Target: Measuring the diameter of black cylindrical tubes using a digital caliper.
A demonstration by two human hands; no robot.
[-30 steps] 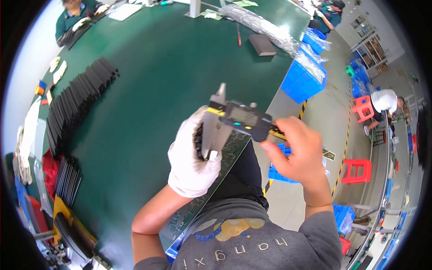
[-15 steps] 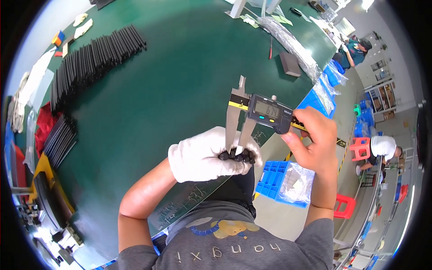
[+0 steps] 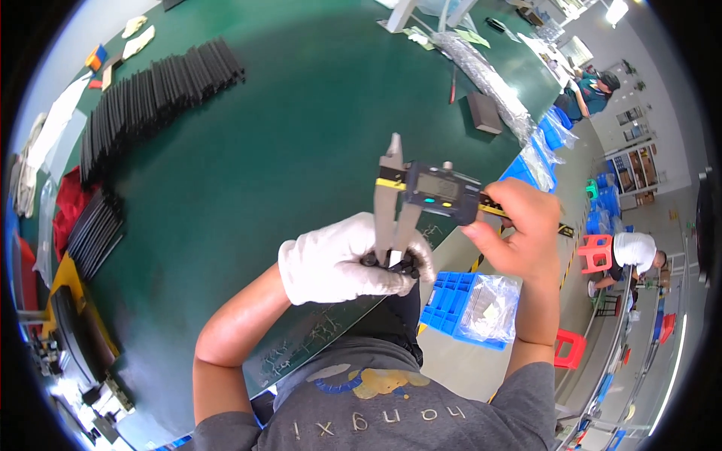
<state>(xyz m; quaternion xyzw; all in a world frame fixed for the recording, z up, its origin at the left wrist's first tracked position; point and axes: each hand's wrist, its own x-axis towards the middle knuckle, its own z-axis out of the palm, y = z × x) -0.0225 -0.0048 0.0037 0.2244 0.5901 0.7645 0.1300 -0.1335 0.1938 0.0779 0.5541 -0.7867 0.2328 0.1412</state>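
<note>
My left hand [image 3: 342, 259], in a white glove, is closed around a small bunch of black rods [image 3: 402, 264], whose dark ends poke out between thumb and fingers. The bare right hand [image 3: 523, 229] grips a digital caliper [image 3: 444, 192] by its beam, thumb below the display housing. Its long jaws point down to the rod ends, with the tips at or among them; exactly which rod sits between them I cannot tell. The display is blurred. Most of the rods' length is hidden by the glove.
On the green table [image 3: 286, 135] lies a long row of black rods [image 3: 158, 101], with more thin rods [image 3: 96, 233] beside a red cloth [image 3: 69, 210]. A brown block [image 3: 483, 114] rests at the far right. A blue crate [image 3: 451, 304] stands below the table's edge.
The caliper and right hand have shifted slightly left, and the jaw tips sit a little closer together and lower among the rod ends. The display has gone from sharp to blurred.
</note>
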